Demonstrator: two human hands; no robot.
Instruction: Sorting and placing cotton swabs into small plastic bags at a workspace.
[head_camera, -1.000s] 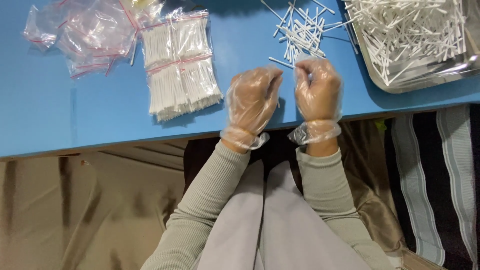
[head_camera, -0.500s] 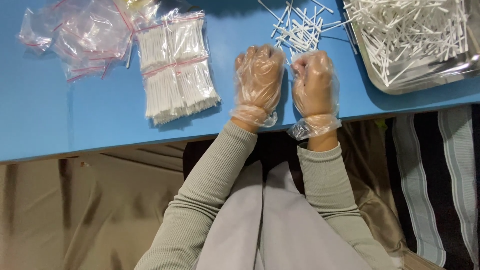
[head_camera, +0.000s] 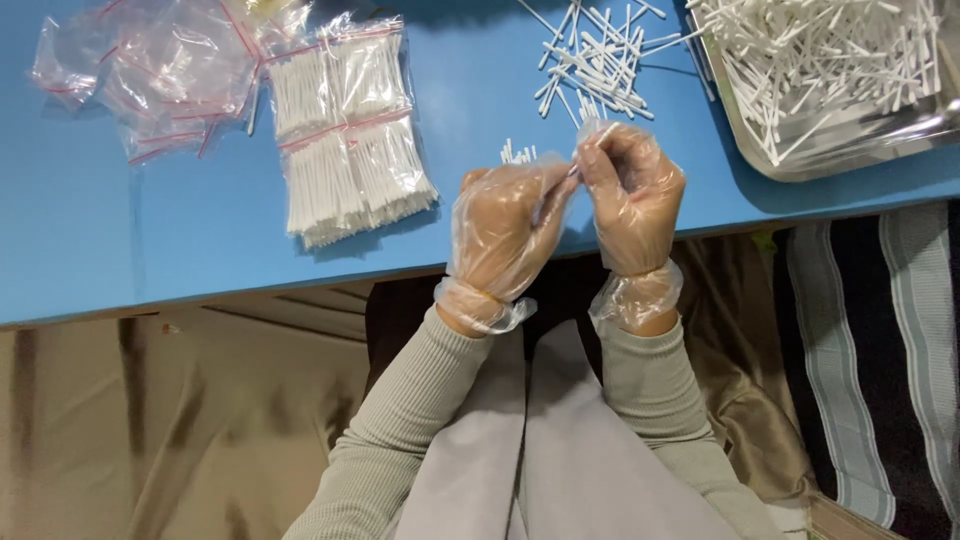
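a small bundle of white cotton swabs (head_camera: 517, 153) stands up from the left hand (head_camera: 505, 235), only its tips showing above the gloved fingers. the swabs look very light and thin, stiff enough along the stem but easy to bend or snap, with soft tips that would fray if squeezed — best taken around the middle of the stems, loosely. under thin plastic gloves they are likely to slip.

the left hand is curled closed around the bundle, thumb side toward the right hand (head_camera: 630, 195). the right hand touches it, fingertips pressed together in a pinch on what seems to be a single swab (head_camera: 600, 135) pointing away from the body; the glove film blurs the exact grip.

just beyond the right hand's fingertips lies a loose scatter of swabs (head_camera: 595, 60) on the blue table (head_camera: 120, 250). further out to the right of the right hand sits a metal tray (head_camera: 850, 150) heaped with more swabs. to the left of the left hand, near but apart, lie filled clear bags of swabs (head_camera: 345, 140) with red seal strips, and beyond those — well apart — a pile of empty clear bags (head_camera: 150, 70).
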